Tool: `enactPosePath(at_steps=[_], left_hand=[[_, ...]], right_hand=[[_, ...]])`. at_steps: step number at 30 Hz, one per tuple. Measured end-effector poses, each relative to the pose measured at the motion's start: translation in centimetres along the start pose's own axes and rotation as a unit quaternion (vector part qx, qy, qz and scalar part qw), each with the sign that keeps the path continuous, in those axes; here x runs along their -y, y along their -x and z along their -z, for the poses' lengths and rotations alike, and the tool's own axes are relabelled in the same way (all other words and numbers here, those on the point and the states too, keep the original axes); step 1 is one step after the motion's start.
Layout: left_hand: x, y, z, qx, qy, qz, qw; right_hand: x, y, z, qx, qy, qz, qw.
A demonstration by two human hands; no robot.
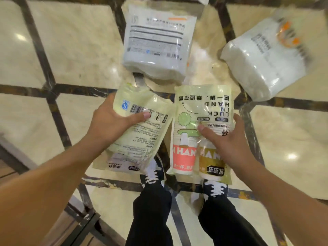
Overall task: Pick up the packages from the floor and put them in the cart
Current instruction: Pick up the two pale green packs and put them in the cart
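Observation:
My left hand grips a pale green package shown from its printed back, with a barcode near my thumb. My right hand grips a second pale green package of paper cups, front side up, with pink and gold cups showing. Both packages are lifted above my shoes. Two white plastic-wrapped packages lie on the floor beyond: one straight ahead and one at the right, tilted. No cart can be made out.
The floor is glossy cream marble with dark border strips. My feet in dark shoes with white laces stand directly under the held packages. A dark frame edge shows at the lower left.

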State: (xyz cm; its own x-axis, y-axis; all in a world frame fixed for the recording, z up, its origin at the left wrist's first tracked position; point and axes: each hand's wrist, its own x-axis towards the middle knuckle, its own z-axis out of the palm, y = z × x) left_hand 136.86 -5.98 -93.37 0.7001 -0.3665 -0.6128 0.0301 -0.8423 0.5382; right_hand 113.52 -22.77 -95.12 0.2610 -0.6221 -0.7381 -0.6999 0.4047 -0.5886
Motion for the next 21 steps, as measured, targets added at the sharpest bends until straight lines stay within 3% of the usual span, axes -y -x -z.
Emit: enactPosePath(at_steps=[4, 10, 16, 21], left_hand=[[-10.1, 3.7, 5.4, -0.058, 0.075, -0.03, 0.995], [-30.0, 14.4, 16.0, -0.161, 0.1, -0.133, 0.973], [-48.4, 29.0, 25.2, -0.183, 0.122, -0.24, 0.945], [-61.4, 40.2, 30.6, -0.177, 0.123, -0.336, 0.917]], right_hand=[[10.2, 4.6, 6.0, -0.008, -0.011, 0.076, 0.997], [28.2, 15.8, 19.5, -0.057, -0.005, 0.228, 0.972], [40.9, 32.9, 35.0, -0.188, -0.049, 0.331, 0.923], [46.6, 47.3, 45.5, -0.316, -0.067, 0.38, 0.867]])
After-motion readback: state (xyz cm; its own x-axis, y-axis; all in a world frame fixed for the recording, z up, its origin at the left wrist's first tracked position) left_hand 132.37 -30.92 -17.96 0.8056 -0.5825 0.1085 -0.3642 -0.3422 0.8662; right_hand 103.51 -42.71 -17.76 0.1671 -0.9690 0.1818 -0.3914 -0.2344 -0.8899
